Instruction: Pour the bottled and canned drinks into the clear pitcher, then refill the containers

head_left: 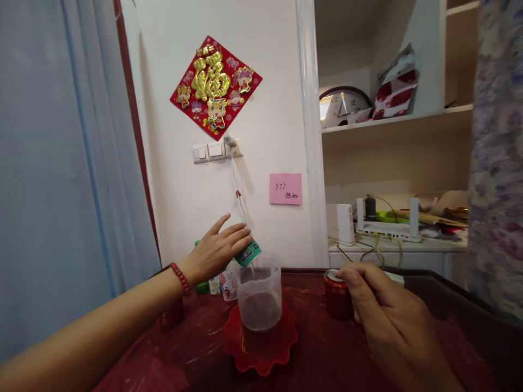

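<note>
My left hand (218,247) grips a small green-and-white carton (247,253), tilted with its corner over the rim of a clear plastic cup (260,296). The cup holds some dark liquid and stands on a red scalloped dish (261,348) on the dark red table (327,354). My right hand (392,321) rests on the table with fingers curled, its fingertips against a red can (335,294) just right of the cup. A red bead bracelet is on my left wrist.
Small cartons and a bottle (226,283) stand against the white wall behind the cup. A second red can (171,314) sits under my left forearm. A blue curtain hangs at the left. Shelves at the right hold a router (388,226), a clock and bags.
</note>
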{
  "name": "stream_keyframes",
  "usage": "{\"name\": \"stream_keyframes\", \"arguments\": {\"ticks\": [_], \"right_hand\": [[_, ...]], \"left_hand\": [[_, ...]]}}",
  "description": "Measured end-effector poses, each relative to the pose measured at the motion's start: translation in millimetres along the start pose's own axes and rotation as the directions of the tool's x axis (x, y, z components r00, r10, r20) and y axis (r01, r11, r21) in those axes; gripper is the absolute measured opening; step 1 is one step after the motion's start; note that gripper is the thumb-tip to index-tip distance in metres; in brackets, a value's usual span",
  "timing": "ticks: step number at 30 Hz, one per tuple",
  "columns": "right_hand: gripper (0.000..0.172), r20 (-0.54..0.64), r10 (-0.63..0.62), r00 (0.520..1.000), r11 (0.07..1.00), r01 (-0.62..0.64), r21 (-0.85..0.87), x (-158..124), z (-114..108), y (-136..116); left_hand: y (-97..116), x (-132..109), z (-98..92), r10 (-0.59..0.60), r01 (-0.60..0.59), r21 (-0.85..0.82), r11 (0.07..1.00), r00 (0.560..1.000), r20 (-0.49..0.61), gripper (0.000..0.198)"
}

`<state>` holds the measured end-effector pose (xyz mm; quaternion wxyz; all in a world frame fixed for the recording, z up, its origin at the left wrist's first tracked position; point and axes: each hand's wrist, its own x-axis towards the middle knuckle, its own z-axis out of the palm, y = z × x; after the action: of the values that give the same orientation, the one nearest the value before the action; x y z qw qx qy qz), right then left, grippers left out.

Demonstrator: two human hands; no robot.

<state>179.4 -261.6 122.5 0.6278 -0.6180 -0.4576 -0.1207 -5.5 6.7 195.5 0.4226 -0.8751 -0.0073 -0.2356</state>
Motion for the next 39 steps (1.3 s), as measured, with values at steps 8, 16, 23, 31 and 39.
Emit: {"name": "stream_keyframes", "arguments": {"ticks": [8, 16, 23, 31, 39], "right_hand": [[0.035, -0.003, -0.031, 1.0, 0.999, 0.031, -0.021, 1.9, -1.7, 0.1], [0.034, -0.008, -0.024, 1.0, 1.0, 0.024, 0.0, 1.8, -3.8, -1.3], [0.032, -0.016, -0.036, 0.999, 0.999, 0.037, 0.002, 2.2, -3.8, -2.1], [0.033, -0.019, -0.004, 1.0, 1.0, 0.004, 0.011, 0.4, -4.0, -4.2], [0.036, -0.012, 0.016, 1.0, 0.999, -0.016, -0.03, 0.2, -3.1, 1.9]], "left_hand": [[2.1, 7.1, -3.0, 0.051, -0.049, 0.038, 0.998, 0.998, -0.045, 0.04], [5.1, 11.2, -5.7, 0.085, -0.078, 0.073, 0.994, 0.991, -0.106, 0.039], [8.5, 7.8, -2.8, 0.083, -0.074, 0.073, 0.995, 0.988, -0.129, 0.039], [11.0, 2.4, -7.8, 0.043, -0.034, 0.088, 0.996, 0.994, -0.103, 0.036], [19.0, -0.6, -4.2, -0.051, 0.054, 0.03, 0.998, 0.995, -0.083, 0.039]]}}
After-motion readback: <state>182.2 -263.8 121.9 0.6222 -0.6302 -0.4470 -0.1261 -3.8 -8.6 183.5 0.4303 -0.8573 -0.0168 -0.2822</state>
